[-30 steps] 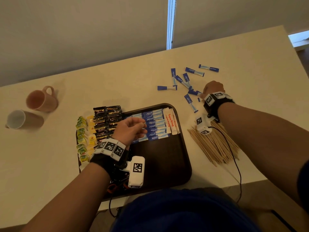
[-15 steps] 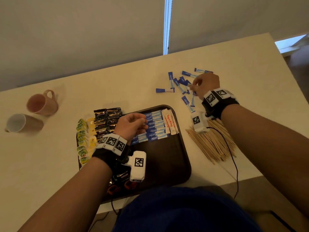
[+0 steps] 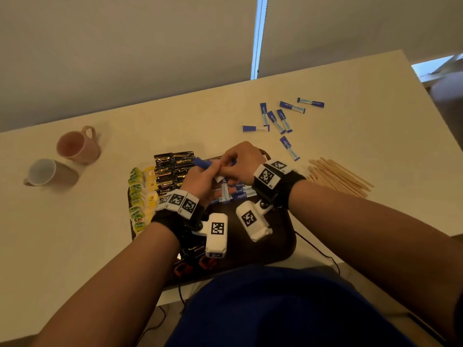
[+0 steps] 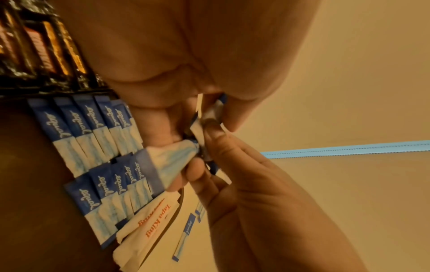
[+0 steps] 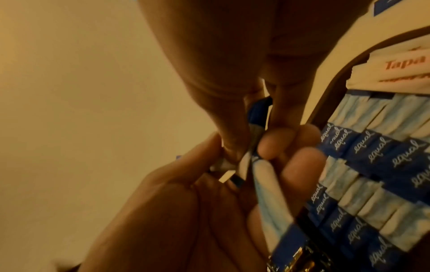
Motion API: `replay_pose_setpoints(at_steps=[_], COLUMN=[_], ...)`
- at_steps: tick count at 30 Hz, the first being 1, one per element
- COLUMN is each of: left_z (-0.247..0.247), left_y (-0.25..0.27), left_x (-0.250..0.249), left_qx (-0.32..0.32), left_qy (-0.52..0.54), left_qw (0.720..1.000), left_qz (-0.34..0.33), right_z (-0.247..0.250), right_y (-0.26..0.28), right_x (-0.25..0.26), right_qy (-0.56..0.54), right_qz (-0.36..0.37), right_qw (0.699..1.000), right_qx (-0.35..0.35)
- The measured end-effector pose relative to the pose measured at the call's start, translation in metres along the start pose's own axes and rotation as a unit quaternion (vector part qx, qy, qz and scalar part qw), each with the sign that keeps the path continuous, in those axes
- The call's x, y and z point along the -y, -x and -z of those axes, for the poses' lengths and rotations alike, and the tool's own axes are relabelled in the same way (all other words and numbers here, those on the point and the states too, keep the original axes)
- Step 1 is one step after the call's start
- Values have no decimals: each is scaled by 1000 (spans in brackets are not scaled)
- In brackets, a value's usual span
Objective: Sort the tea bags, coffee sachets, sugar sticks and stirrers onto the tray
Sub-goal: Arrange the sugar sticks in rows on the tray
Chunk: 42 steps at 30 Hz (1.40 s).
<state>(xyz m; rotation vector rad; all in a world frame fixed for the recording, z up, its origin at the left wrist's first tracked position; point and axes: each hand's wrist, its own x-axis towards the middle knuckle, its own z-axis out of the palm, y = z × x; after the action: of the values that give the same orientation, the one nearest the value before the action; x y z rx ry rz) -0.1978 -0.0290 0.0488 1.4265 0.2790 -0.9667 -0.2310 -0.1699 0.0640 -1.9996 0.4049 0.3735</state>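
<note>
both hands meet over tray (image 3: 288, 246): right hand (image 3: 241, 162) and left hand (image 3: 200, 181) each pinching blue sugar sticks (image 4: 167, 160); transfer cleanly, then lay them aligned with the row.

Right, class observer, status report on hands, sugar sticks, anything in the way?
Left hand and right hand both pinching blue sugar sticks above the tray. Loose sticks on the table. Nothing obstructing.

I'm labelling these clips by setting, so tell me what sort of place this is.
Probably an office pantry or hotel-style refreshment corner, though I can't be sure: a plain table holds two mugs, a tray of sugar sticks and coffee sachets, plus wooden stirrers.
</note>
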Motion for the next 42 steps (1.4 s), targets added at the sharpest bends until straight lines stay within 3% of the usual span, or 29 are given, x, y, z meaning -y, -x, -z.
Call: replay_pose_setpoints(at_steps=[7,13,16,21,26,30,37,42], left_z=[23,36,44,51,59,64,58,68], left_y=[5,11,13,8,5,3,15,4], left_x=[5,6,8,13,13,13,3,10], left_qx=[-45,18,46,7,-36,-48,-57,-85], left_qy=[-30,-25,-115,-214,-169,-164,-136,-149], left_qw=[998,999,992,976,985,985,989,985], left_qz=[11,16,-7,-28,-19,-28,-18,-36], right_z=[-19,-25,-27,-27,-22,-18,-6,-4], right_y=[-1,-5,-4,0,3,5,7,10], right_x=[1,0,0,-3,-10,-13,-23,-39], right_qy=[-1,46,46,8,-13,-68,-101,-6], right_qz=[4,9,8,18,57,39,-17,-11], right_qw=[999,997,997,999,998,997,993,998], right_qx=[-43,-64,-68,-40,-2,-1,60,55])
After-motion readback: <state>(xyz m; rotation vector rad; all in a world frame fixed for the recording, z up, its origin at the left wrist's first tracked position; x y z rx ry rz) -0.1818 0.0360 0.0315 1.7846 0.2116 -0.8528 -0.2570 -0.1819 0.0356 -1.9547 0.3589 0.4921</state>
